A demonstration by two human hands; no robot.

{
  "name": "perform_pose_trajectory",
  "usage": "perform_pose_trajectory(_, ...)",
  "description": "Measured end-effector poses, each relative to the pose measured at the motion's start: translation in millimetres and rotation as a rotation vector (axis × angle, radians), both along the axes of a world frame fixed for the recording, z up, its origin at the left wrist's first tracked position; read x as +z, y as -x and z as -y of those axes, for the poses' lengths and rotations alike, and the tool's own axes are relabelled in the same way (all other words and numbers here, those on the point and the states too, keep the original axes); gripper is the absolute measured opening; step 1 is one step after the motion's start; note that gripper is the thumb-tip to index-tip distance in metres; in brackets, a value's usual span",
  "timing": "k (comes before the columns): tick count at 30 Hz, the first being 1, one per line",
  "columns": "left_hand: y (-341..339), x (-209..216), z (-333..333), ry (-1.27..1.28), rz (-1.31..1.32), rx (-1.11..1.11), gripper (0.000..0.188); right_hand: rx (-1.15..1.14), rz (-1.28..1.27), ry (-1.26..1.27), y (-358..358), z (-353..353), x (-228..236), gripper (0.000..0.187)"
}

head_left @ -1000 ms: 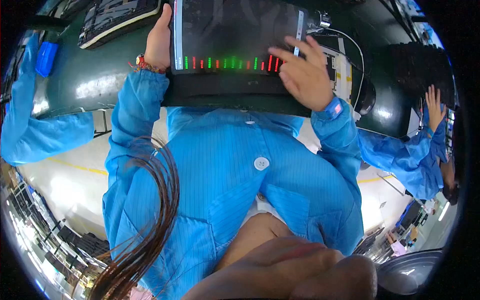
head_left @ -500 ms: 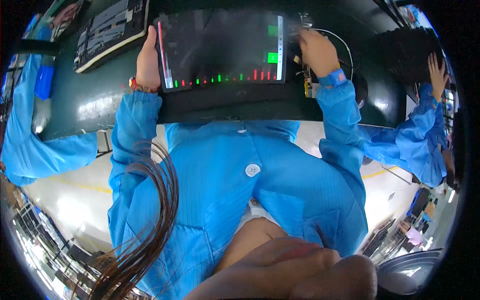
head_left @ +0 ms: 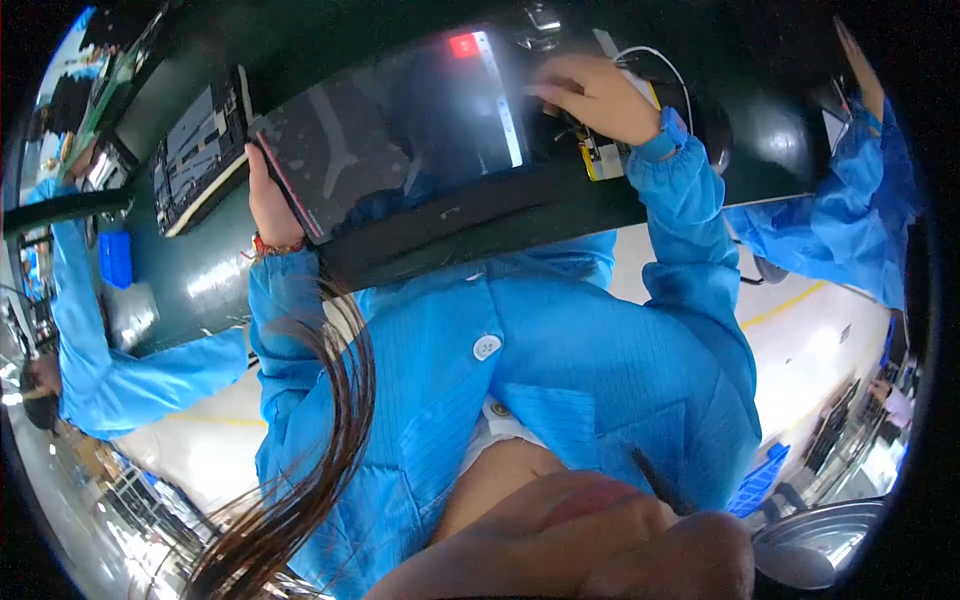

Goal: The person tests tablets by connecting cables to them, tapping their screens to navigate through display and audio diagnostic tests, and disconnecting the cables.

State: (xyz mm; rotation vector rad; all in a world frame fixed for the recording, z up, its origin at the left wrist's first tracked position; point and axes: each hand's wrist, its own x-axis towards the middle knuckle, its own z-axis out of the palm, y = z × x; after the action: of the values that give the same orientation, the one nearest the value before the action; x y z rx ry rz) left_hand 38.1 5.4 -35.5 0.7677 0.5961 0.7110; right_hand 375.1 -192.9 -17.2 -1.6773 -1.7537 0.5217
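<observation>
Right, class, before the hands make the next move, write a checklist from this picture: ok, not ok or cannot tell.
1. Left hand at the left edge of the dark screen panel: ok.
2. Panel lit: ok; a red patch and pale strip show.
3. Right hand clear of it: cannot tell; fingertips blurred near its right edge.
4. White cable joined to it: cannot tell; ends unclear.
5. Device at left closed up: not ok; inside shows.

A blue, finely striped jacket (head_left: 560, 345) fills the lower middle, its pointed collar (head_left: 545, 412) open over a white inner layer (head_left: 508, 430), with a round white button (head_left: 487, 347). At centre left, a reddish patterned bracelet (head_left: 275, 246) edges the left sleeve (head_left: 285, 300); at upper right, a blue wristband (head_left: 664, 140) edges the right sleeve (head_left: 682, 210).
</observation>
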Motion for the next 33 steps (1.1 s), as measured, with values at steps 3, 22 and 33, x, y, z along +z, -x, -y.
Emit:
perform_pose_trajectory(3, -5, -1, 2, -0.075, -0.112, 0.183, 0.053, -0.016, 0.064, -0.094, 4, -3, -6, 0.02)
perform_pose_trajectory(22, -16, 12, 16, -0.132, -0.176, 0.23, 0.053, 0.024, -0.026, -0.016, 8, -4, 6, 0.024)
perform_pose_trajectory(33, -9, 4, 4, -0.061, -0.103, 0.154, 0.047, 0.071, -0.11, 0.153, 4, -19, 6, 0.02)
